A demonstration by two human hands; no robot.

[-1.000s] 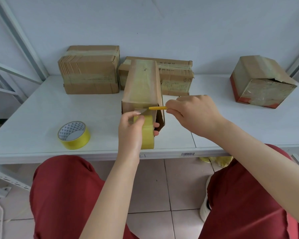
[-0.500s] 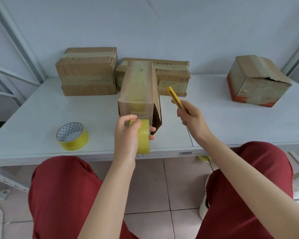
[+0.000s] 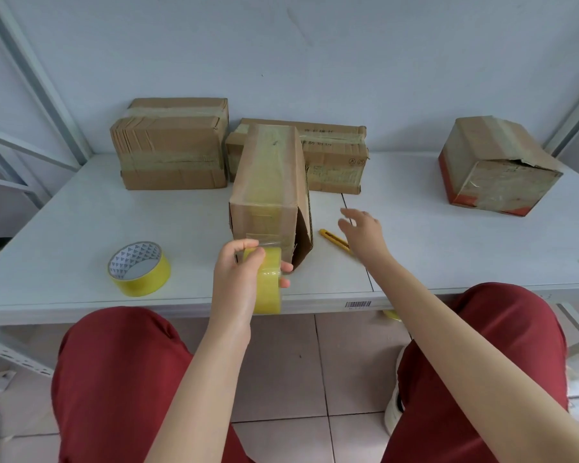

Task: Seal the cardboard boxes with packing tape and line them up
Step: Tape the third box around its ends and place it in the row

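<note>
A narrow cardboard box (image 3: 268, 182) stands near the table's front, with a strip of clear tape along its top and down its near face. My left hand (image 3: 236, 282) grips a roll of clear yellowish tape (image 3: 268, 285) just in front of that box. My right hand (image 3: 361, 233) hovers with relaxed fingers to the right of the box and holds nothing. A yellow utility knife (image 3: 335, 241) lies on the table beside it, partly under the hand.
Two taped boxes (image 3: 171, 145) (image 3: 335, 155) stand side by side at the back by the wall. A worn box (image 3: 495, 165) sits at the back right. A second yellow tape roll (image 3: 137, 269) lies at the front left of the white table (image 3: 81, 222).
My right hand drew the yellow knife away from the tape, laid it on the table right of the box and let go. The left hand stayed on the roll.
</note>
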